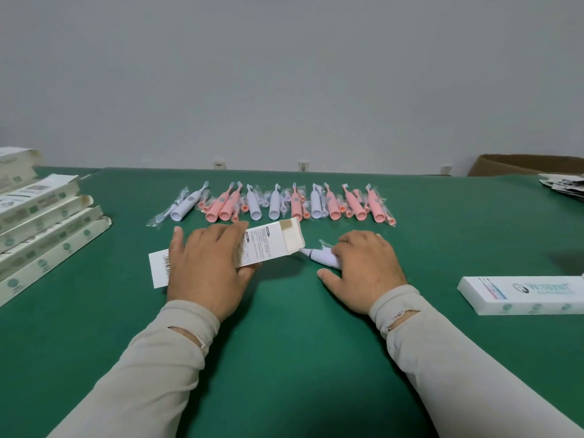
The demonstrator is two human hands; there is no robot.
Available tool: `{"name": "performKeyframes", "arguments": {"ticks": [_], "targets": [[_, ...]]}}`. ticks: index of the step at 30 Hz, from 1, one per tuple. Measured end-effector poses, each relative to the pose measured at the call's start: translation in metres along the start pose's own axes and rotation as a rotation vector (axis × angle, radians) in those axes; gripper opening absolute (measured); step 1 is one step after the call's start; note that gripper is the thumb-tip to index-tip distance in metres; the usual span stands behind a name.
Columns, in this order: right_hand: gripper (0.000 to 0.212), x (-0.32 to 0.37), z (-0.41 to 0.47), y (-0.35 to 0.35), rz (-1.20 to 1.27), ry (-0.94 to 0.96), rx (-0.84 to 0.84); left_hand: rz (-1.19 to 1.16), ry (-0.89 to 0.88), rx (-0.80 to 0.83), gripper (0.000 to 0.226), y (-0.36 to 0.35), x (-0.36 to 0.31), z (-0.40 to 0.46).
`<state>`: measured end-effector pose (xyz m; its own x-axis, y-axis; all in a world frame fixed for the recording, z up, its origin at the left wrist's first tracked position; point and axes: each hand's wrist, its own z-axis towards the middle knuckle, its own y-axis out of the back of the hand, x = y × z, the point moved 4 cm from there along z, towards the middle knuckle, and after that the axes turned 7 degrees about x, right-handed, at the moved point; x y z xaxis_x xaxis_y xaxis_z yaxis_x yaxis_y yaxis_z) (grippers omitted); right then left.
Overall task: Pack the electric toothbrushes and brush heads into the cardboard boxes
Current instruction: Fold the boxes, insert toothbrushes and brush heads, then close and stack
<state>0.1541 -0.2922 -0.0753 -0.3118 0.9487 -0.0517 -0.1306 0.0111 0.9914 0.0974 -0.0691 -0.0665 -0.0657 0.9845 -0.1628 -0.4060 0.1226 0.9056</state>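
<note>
My left hand [205, 267] grips a long white cardboard box [268, 245] that lies on the green table, its open end with a raised flap facing right. My right hand [363, 267] holds a white electric toothbrush [320, 256] in a clear wrapper. The toothbrush's narrow tip points left and sits at the box's open mouth. Most of its body is hidden under my fingers. Behind my hands lies a row of pink and white toothbrushes with bagged brush heads [271, 205].
Several open white boxes [41, 229] are stacked at the left edge. A closed printed box [521, 295] lies at the right. A brown carton [524, 164] and some leaflets [565, 184] sit at the far right. The green table [284, 343] stretches toward me.
</note>
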Motion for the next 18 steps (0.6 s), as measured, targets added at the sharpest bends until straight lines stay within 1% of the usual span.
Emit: {"name": "performKeyframes", "arguments": {"ticks": [2, 5, 8, 10, 11, 12, 13, 14, 15, 16, 17, 18], "targets": [[0.057, -0.001, 0.002, -0.003, -0.002, -0.015, 0.015, -0.012, -0.002, -0.003, 0.063, 0.000, -0.001, -0.001], [0.052, -0.002, 0.002, -0.001, -0.005, -0.025, 0.004, 0.002, -0.005, -0.007, 0.063, 0.000, -0.002, -0.001], [0.048, 0.000, -0.001, 0.007, -0.099, 0.009, -0.030, 0.016, 0.008, -0.031, 0.062, 0.001, -0.002, -0.001], [0.041, -0.001, -0.004, 0.021, -0.142, -0.008, -0.132, 0.024, 0.021, -0.054, 0.059, 0.002, -0.001, 0.000], [0.034, -0.004, -0.006, 0.030, -0.106, -0.038, -0.229, 0.032, 0.031, -0.065, 0.058, 0.002, 0.000, 0.000], [0.027, -0.009, -0.009, 0.039, 0.000, -0.077, -0.346, 0.038, 0.043, -0.069, 0.057, 0.003, 0.001, 0.000], [0.022, -0.015, -0.014, 0.043, 0.184, -0.121, -0.445, 0.045, 0.051, -0.065, 0.057, 0.003, 0.002, 0.001], [0.019, -0.022, -0.017, 0.043, 0.444, -0.150, -0.496, 0.052, 0.054, -0.054, 0.056, 0.003, 0.002, 0.002], [0.015, -0.027, -0.019, 0.040, 0.754, -0.148, -0.496, 0.062, 0.050, -0.040, 0.056, 0.003, 0.002, 0.002], [0.016, -0.027, -0.020, 0.035, 1.065, -0.118, -0.439, 0.071, 0.041, -0.025, 0.056, 0.002, 0.001, 0.003], [0.021, -0.025, -0.020, 0.030, 1.319, -0.076, -0.364, 0.075, 0.031, -0.012, 0.058, 0.000, 0.001, 0.003], [0.025, -0.021, -0.021, 0.026, 1.496, -0.041, -0.297, 0.074, 0.021, -0.003, 0.059, -0.001, 0.000, 0.003]]}}
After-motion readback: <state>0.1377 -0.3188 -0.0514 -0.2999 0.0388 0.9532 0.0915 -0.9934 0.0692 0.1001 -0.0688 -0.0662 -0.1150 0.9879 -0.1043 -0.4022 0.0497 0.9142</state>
